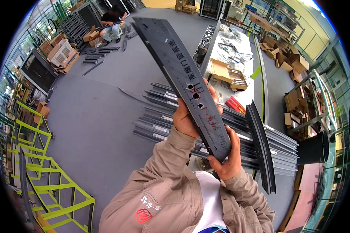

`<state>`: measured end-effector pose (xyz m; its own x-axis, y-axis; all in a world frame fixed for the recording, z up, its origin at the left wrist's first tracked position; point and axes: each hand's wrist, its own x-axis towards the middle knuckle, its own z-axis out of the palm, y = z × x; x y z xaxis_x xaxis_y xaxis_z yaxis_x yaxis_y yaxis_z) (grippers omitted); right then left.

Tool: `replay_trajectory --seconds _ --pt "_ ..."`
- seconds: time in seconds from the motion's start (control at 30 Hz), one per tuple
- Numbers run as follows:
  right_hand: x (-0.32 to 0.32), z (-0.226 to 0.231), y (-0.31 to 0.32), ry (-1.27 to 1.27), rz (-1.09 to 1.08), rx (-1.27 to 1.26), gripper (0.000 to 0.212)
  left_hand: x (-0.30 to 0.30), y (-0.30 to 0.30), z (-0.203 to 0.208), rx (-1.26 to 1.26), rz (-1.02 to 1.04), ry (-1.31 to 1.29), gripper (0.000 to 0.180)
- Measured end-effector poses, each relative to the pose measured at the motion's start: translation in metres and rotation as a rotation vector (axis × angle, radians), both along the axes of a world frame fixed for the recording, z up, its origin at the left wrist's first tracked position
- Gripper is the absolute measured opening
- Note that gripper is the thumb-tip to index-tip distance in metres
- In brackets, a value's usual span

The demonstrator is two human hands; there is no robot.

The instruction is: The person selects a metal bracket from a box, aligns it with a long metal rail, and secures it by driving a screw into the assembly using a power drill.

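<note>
Left hand [186,120] wrapped round the near half, right hand [230,157] clasping the near end, of a long, flat, dark-grey profile [184,77] with round holes, held above slender dark metal bars [243,149]. Channelled black bar [261,151] crosses these at right.

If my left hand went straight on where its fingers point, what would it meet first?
Past the dark profile your left hand grips, probably the open cardboard box ahead and to the right, though depth is hard to judge.
</note>
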<state>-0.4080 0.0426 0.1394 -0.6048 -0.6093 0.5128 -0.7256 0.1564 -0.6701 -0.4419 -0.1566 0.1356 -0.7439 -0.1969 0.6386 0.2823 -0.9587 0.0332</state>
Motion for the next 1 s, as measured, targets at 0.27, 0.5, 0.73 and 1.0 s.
replay_trajectory --seconds 0.27,0.5,0.73,1.0 --pt "0.001 -0.009 -0.002 0.013 0.059 -0.074 0.093 0.007 -0.001 0.013 -0.078 0.005 0.055 0.073" --pt "0.002 -0.008 0.001 -0.029 0.042 -0.062 0.088 0.009 0.001 0.009 -0.076 0.049 -0.096 0.076" --pt "0.004 -0.011 0.001 -0.027 0.018 -0.074 0.086 0.008 0.001 0.01 -0.098 0.047 -0.077 0.074" --pt "0.003 -0.014 -0.001 -0.036 0.026 -0.106 0.084 0.004 0.0 0.008 -0.122 0.039 -0.026 0.075"
